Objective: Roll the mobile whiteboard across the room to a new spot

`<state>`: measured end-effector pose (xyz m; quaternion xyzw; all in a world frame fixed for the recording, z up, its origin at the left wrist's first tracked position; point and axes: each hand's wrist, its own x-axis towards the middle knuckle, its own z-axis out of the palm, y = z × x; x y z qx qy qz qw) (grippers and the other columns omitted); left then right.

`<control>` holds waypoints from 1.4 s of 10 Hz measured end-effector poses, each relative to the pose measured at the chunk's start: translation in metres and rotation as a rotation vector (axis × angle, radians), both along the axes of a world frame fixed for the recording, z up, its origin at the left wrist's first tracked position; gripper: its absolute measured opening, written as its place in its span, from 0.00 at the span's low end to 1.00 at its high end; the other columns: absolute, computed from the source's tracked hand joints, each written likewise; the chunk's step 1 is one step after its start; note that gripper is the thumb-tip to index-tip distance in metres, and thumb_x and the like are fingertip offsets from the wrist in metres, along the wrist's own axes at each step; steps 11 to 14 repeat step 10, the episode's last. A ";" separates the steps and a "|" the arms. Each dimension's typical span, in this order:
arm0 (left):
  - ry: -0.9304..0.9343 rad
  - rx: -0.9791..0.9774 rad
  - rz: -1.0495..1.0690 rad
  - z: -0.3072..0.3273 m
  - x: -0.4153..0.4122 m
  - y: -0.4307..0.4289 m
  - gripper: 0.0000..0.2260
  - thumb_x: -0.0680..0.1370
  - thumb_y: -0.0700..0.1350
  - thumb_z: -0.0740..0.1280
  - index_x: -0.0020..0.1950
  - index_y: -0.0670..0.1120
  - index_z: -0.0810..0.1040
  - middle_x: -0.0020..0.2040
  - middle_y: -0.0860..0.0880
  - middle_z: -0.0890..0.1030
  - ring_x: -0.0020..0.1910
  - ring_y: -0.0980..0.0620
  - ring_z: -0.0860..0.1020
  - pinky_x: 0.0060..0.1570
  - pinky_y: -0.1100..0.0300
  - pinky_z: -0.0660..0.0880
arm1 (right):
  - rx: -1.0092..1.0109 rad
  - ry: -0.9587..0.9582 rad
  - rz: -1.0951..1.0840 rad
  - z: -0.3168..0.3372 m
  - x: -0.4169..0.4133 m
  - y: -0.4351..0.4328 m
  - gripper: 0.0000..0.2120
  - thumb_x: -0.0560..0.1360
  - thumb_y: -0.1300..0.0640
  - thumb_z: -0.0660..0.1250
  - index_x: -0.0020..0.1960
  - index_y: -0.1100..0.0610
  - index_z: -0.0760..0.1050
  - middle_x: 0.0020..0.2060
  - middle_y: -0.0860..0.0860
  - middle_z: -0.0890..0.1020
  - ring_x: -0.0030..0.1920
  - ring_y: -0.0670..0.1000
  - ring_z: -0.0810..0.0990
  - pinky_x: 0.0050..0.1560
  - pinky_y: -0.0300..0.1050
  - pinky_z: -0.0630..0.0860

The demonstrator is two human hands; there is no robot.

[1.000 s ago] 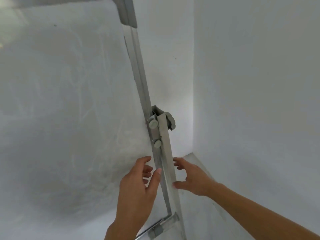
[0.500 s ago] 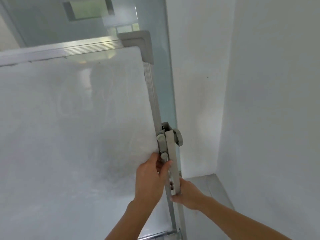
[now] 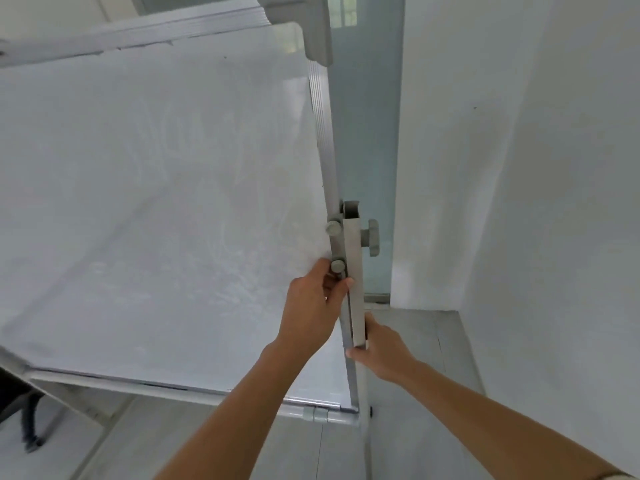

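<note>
The mobile whiteboard fills the left and middle of the head view, its white face smeared with old wipe marks. A grey upright stand post with a knob runs along its right edge. My left hand grips the board's right frame edge just below the lower bolt. My right hand wraps the post from the right side, lower down. The board's bottom rail and pen tray are visible; the wheels are hidden.
A white wall stands close on the right and meets a frosted glass panel behind the post, forming a corner. Grey floor shows below. A dark object sits at the lower left under the board.
Both hands went from open near the post to closed on it and the frame. The view has pulled back and up, showing the board's top corner and bottom rail.
</note>
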<state>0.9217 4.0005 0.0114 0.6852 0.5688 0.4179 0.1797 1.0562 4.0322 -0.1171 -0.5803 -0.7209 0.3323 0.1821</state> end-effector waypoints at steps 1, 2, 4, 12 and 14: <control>0.001 0.020 -0.024 -0.003 -0.014 -0.031 0.06 0.77 0.46 0.66 0.51 0.45 0.75 0.40 0.54 0.80 0.37 0.59 0.78 0.41 0.69 0.77 | 0.024 -0.009 -0.009 -0.002 -0.012 -0.034 0.22 0.72 0.49 0.70 0.60 0.56 0.68 0.50 0.52 0.82 0.46 0.53 0.82 0.44 0.40 0.75; 0.011 0.016 -0.056 -0.004 -0.028 -0.057 0.07 0.77 0.47 0.66 0.52 0.46 0.75 0.41 0.54 0.80 0.37 0.60 0.78 0.41 0.72 0.76 | 0.028 -0.010 -0.040 -0.002 -0.026 -0.065 0.22 0.72 0.48 0.70 0.60 0.55 0.68 0.50 0.51 0.82 0.46 0.52 0.82 0.44 0.40 0.77; 0.045 0.024 -0.117 -0.005 -0.059 -0.108 0.08 0.78 0.49 0.65 0.53 0.46 0.74 0.42 0.55 0.80 0.38 0.58 0.77 0.38 0.76 0.72 | 0.004 0.023 -0.140 -0.003 -0.057 -0.129 0.19 0.73 0.51 0.70 0.59 0.55 0.68 0.46 0.49 0.79 0.43 0.49 0.80 0.40 0.35 0.75; 0.111 -0.124 -0.149 -0.003 -0.098 -0.171 0.11 0.78 0.52 0.64 0.57 0.49 0.73 0.46 0.49 0.82 0.43 0.49 0.81 0.46 0.55 0.80 | -0.065 -0.138 -0.348 0.027 -0.074 -0.205 0.25 0.75 0.47 0.64 0.70 0.54 0.68 0.53 0.50 0.82 0.51 0.52 0.82 0.54 0.48 0.78; 0.111 -0.124 -0.149 -0.003 -0.098 -0.171 0.11 0.78 0.52 0.64 0.57 0.49 0.73 0.46 0.49 0.82 0.43 0.49 0.81 0.46 0.55 0.80 | -0.065 -0.138 -0.348 0.027 -0.074 -0.205 0.25 0.75 0.47 0.64 0.70 0.54 0.68 0.53 0.50 0.82 0.51 0.52 0.82 0.54 0.48 0.78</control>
